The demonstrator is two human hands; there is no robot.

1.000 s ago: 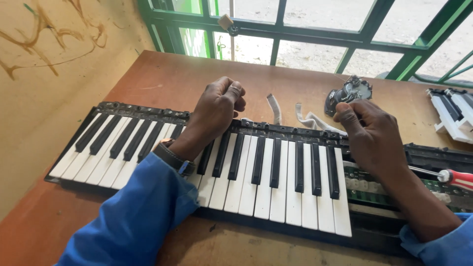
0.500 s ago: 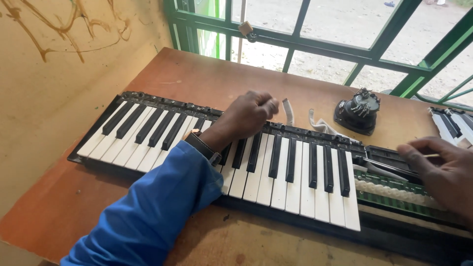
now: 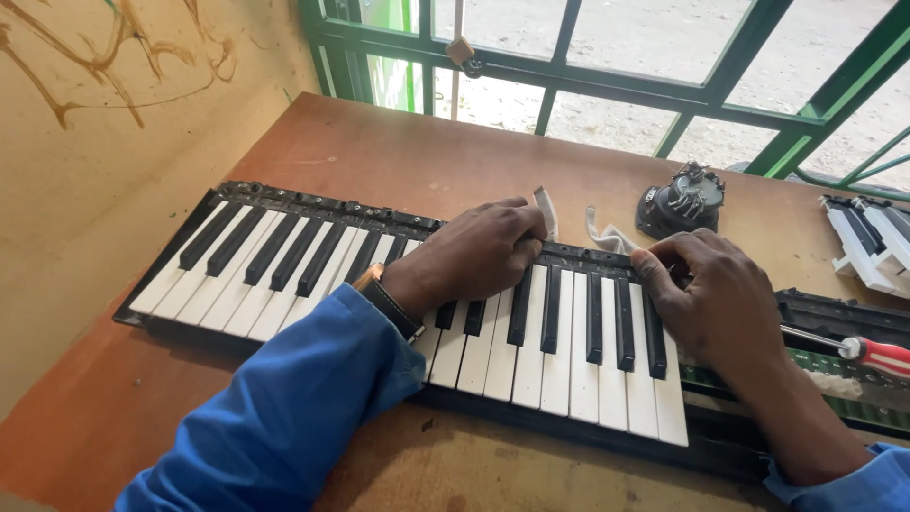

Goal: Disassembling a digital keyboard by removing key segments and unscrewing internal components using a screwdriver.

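Both hands are down on the keyboard assembly (image 3: pixel 398 284), a long bank of glossy white and black plastic keys lying across the worn brown wooden table (image 3: pixel 379 152): the left hand (image 3: pixel 474 254) rests curled, fingers together, over the keys' rear edge, and the right hand (image 3: pixel 711 299) sits at the bank's right end, fingertips bunched against the back rail, though I cannot tell if they pinch anything. Bare table lies open behind, up to the green window grille (image 3: pixel 664 85). A round dark motor-like part (image 3: pixel 682 199) stands just behind the right hand, and a red-handled screwdriver (image 3: pixel 867 351) lies on the exposed circuit strip.
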